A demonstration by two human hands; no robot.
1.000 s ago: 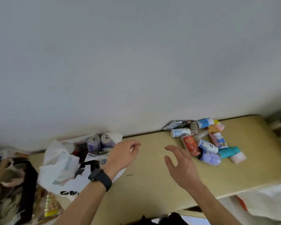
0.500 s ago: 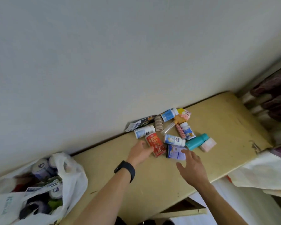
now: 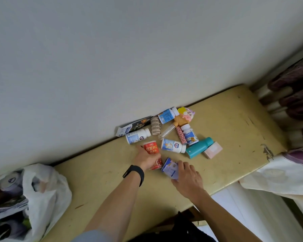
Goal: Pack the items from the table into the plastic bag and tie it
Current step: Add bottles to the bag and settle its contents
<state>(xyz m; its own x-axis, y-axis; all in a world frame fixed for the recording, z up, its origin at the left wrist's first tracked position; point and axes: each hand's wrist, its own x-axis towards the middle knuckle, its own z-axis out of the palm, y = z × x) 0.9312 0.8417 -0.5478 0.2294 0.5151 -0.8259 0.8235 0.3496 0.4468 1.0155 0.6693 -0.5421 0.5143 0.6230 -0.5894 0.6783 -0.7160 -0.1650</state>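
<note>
A white plastic bag [image 3: 42, 194] stands open at the table's left end, with several items inside. Near the wall lies a pile of small things: white bottles [image 3: 137, 136], a teal bottle [image 3: 198, 150], a pink box [image 3: 213, 150] and a dark packet [image 3: 135, 127]. My left hand [image 3: 146, 158], with a black band on the wrist, is closed around a red cup [image 3: 151, 151] lying at the pile's near edge. My right hand [image 3: 186, 177] grips a purple-blue container [image 3: 170, 168] just right of the cup.
The yellow table [image 3: 234, 123] runs along a white wall. Its right end shows chipped paint. A white cloth [image 3: 278, 173] hangs off the right corner, and dark patterned fabric [image 3: 296, 88] lies beyond it.
The view swung right, away from the bag. Both hands reached from the table's middle to the pile; the left closed on the red cup and the right on the purple-blue container.
</note>
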